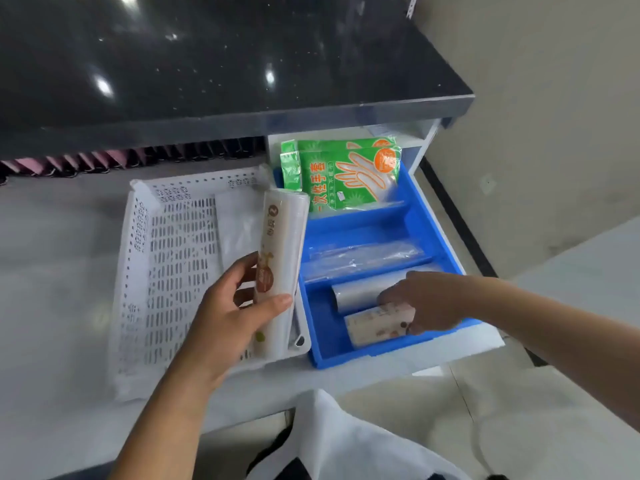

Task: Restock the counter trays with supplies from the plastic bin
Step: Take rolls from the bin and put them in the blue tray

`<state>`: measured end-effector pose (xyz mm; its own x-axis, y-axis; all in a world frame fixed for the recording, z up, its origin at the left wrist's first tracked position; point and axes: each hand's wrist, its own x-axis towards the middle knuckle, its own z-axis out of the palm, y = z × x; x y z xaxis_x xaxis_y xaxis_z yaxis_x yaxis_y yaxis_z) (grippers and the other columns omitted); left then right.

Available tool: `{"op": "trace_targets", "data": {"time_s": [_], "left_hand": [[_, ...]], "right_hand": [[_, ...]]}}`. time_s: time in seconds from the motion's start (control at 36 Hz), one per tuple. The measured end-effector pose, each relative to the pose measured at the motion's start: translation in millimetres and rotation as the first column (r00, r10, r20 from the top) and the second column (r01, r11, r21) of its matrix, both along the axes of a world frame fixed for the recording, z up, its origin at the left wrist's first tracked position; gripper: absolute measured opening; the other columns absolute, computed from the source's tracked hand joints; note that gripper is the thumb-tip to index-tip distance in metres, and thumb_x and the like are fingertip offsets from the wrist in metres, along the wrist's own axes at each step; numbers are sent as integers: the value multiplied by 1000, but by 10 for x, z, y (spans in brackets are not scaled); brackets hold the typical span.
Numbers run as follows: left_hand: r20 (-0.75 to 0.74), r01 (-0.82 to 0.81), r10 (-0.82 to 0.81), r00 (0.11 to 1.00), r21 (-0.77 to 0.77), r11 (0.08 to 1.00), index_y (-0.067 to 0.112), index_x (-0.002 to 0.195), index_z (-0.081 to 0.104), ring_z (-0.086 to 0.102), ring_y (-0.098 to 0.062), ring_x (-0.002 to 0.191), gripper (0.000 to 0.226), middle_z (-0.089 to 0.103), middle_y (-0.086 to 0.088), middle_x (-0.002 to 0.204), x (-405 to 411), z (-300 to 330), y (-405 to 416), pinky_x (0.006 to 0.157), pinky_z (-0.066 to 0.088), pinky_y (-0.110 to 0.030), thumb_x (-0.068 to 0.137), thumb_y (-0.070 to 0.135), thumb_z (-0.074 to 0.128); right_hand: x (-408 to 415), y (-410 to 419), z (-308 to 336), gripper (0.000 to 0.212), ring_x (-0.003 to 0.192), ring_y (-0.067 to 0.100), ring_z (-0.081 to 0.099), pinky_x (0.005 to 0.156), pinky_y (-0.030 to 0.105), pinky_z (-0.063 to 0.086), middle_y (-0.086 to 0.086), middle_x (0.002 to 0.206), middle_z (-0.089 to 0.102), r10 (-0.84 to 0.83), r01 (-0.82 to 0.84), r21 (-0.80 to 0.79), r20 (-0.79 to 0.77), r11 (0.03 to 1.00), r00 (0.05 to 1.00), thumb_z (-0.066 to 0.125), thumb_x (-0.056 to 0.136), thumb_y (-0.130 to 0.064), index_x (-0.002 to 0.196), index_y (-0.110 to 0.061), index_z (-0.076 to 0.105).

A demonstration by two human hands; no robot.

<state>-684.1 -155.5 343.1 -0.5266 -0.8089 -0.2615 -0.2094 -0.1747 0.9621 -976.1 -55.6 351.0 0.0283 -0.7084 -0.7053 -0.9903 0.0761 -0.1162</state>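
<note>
- White perforated bin sits nearly empty beside the blue tray, partly stocked.
- Left hand grips a long roll above the bin's edge.
- Right hand closes on a short roll in the tray's near compartment.

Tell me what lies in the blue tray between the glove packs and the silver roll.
In the head view, clear bags fill the middle compartment between glove packs and silver roll.

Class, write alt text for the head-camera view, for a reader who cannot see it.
A person's left hand holds a long wrapped roll over a white perforated bin, while the right hand places a short printed roll beside a silver roll in a blue divided tray. Green glove packets fill the tray's far compartment.
</note>
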Motion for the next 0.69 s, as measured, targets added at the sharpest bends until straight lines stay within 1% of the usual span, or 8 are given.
{"op": "trace_targets", "data": {"time_s": [0.06, 0.11, 0.19, 0.28, 0.36, 0.44, 0.56, 0.69], "left_hand": [[2, 25, -25, 1000, -4, 1000, 41, 124, 61, 71, -11, 99, 61, 71, 13, 111, -16, -16, -95, 78, 56, -30, 67, 35, 82], [4, 60, -60, 998, -12, 998, 43, 126, 60, 71, -9, 100, 61, 71, 12, 115, -33, -24, -180, 78, 56, -29, 69, 36, 81], [-3, 96, -97, 995, -5, 995, 44, 126, 60, 71, -9, 102, 63, 70, 12, 117, -63, -23, -283, 83, 55, -33, 67, 39, 81], [-19, 128, -128, 992, -7, 992, 45, 124, 61, 71, -13, 104, 65, 70, 11, 117, -107, -11, -347, 84, 55, -35, 63, 44, 82], [-31, 145, -145, 989, -21, 989, 46, 123, 62, 72, -14, 102, 65, 71, 10, 115, -151, -10, -376, 84, 55, -36, 61, 45, 82], [-35, 168, -169, 985, -26, 985, 44, 123, 63, 72, -15, 101, 63, 72, 8, 114, -195, -3, -379, 85, 56, -38, 63, 43, 82], [-19, 196, -197, 980, -33, 980, 44, 124, 62, 72, -15, 101, 61, 71, 9, 116, -237, 10, -383, 86, 56, -42, 66, 40, 81], [6, 252, -252, 968, -70, 965, 43, 124, 62, 72, -14, 99, 66, 72, 8, 117, -301, 46, -384, 84, 57, -42, 61, 46, 81]], "right_hand": [[23, 23, -54, 53, 76, 5, 44, 62, 19, 32, -12, 95, 49, -31, 32, -27, 25, 999, 999, 69, 83, -29, 131, -40, 47], [49, 42, -85, 52, 82, 9, 48, 62, 19, 32, -12, 102, 53, -68, 70, -31, 47, 997, 997, 68, 83, -26, 130, -39, 49], [63, 91, -105, 51, 109, 21, 54, 89, 32, 46, -6, 128, 58, -155, 158, -32, 67, 987, 986, 61, 86, -21, 132, -39, 49], [124, 170, -71, 52, 118, 23, 53, 99, 39, 46, -3, 135, 56, -273, 274, -14, 48, 962, 961, 49, 89, -18, 136, -39, 48], [271, 247, -103, 40, 119, 26, 55, 100, 46, 42, -5, 130, 59, -317, 315, -75, -13, 946, 948, 39, 96, -49, 131, -36, 53], [511, 292, -202, 68, 118, 25, 52, 101, 52, 34, -4, 123, 60, -453, 441, -148, -61, 885, 889, 24, 85, -79, 118, -32, 60], [760, 301, -352, 77, 119, 29, 44, 103, 53, 29, 8, 120, 55, -513, 465, -270, -140, 843, 847, 21, 82, -83, 111, -24, 61], [769, 381, -466, 74, 118, 27, 45, 100, 54, 28, 4, 113, 56, -574, 499, -393, -95, 772, 813, 14, 82, -81, 96, -26, 62]]}}
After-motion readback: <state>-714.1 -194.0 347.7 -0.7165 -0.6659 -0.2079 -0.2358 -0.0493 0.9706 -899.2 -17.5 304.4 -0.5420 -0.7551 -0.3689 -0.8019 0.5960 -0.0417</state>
